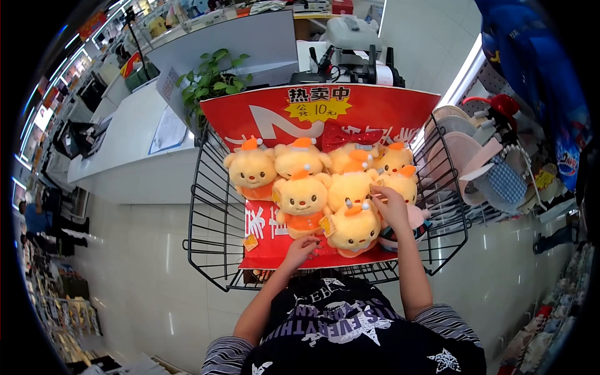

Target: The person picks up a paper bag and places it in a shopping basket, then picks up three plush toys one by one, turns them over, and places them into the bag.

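Several yellow plush bears with orange hats sit in rows in a black wire basket (195, 215). My right hand (389, 201) reaches in on the right, its fingers closed against the side of a plush bear (351, 187) in the middle row. In front of that one, another plush bear (355, 232) leans forward with its head low. My left hand (302, 250) is near the basket's front edge, fingers apart and holding nothing, just below a plush bear in an orange outfit (302, 203). Yellow tags hang from some toys.
A red sign (262, 115) with a yellow price burst stands behind the bears. A white counter (134, 162) with a clipboard and a green plant (215, 75) are at left. Racks of hanging goods (500, 169) stand close on the right. Tiled floor surrounds the basket.
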Action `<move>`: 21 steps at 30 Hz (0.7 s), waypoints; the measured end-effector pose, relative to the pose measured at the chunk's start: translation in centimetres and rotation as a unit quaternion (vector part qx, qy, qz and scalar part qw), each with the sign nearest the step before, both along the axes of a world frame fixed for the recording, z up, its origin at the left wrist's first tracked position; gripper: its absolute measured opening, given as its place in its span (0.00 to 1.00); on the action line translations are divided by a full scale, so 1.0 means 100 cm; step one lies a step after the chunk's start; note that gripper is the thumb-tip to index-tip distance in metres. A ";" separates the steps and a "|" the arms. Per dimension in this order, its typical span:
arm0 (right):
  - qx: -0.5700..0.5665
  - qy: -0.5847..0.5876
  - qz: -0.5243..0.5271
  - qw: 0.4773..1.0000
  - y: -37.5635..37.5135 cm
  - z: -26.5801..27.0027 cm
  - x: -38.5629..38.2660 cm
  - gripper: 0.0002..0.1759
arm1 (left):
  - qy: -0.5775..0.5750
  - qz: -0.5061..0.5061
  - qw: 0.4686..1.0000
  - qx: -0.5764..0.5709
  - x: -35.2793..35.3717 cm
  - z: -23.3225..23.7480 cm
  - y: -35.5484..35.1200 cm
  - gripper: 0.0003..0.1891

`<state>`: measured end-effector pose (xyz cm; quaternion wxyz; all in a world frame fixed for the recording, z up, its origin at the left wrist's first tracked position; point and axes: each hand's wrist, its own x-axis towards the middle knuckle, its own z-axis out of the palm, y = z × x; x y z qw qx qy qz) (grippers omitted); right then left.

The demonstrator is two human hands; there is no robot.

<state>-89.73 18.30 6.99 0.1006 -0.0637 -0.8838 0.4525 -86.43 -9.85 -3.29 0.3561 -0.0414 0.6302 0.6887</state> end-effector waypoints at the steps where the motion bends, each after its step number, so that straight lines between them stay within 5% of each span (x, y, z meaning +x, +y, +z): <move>1: 0.003 0.001 0.010 1.000 0.000 -0.006 -0.008 0.15 | 0.017 0.015 1.000 0.005 0.002 0.005 -0.007 0.12; 11: 0.061 0.069 -0.051 0.994 -0.016 -0.034 -0.052 0.11 | 0.088 0.124 0.981 -0.121 0.050 0.010 -0.037 0.10; 15: 0.060 0.095 -0.079 0.991 -0.017 -0.042 -0.056 0.07 | 0.143 0.079 0.975 -0.151 0.049 0.006 -0.022 0.11; 17: 0.051 0.109 -0.076 0.990 -0.017 -0.044 -0.057 0.06 | 0.187 -0.044 0.951 -0.243 0.048 0.026 -0.016 0.12; 21: -0.052 0.149 -0.063 0.985 -0.009 -0.047 -0.057 0.04 | 0.205 -0.045 0.947 -0.242 0.051 0.022 -0.019 0.13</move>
